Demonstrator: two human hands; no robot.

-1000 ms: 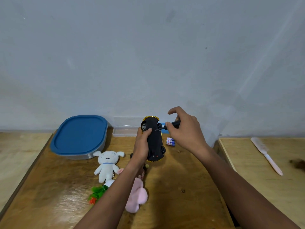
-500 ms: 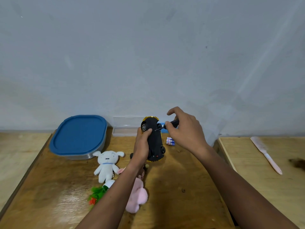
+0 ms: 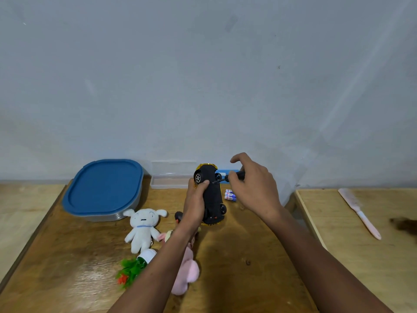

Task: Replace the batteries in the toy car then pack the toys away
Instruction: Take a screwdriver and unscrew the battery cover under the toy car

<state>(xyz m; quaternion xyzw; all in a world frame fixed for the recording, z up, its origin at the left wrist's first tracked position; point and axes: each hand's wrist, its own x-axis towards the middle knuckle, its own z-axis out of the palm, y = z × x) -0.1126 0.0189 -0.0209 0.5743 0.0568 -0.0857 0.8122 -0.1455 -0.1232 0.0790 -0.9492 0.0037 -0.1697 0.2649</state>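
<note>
I am holding the car (image 3: 211, 195) belly-up above the bench (image 3: 248, 263), my left hand (image 3: 194, 203) wrapping its side with the thumb pressing on the black underside so it is not twisting while I work. My right hand (image 3: 252, 188) is pinching a small screwdriver (image 3: 232, 177), its tip meeting the underside near the far wheels — I judge I am working the screw of the battery cover, so the swap is only starting. The batteries (image 3: 230, 195) are lying just beside the car on the right, within easy reach of the tool hand. The toys are waiting nearer me: a white plush (image 3: 143, 227), a pink plush (image 3: 185, 272) partly hidden under my left forearm, and a green plant toy (image 3: 132, 267). The box (image 3: 103, 190) is sitting at the far left with its blue lid on — packing is not yet begun. A clear case (image 3: 171, 177) is standing against the wall behind the car.
</note>
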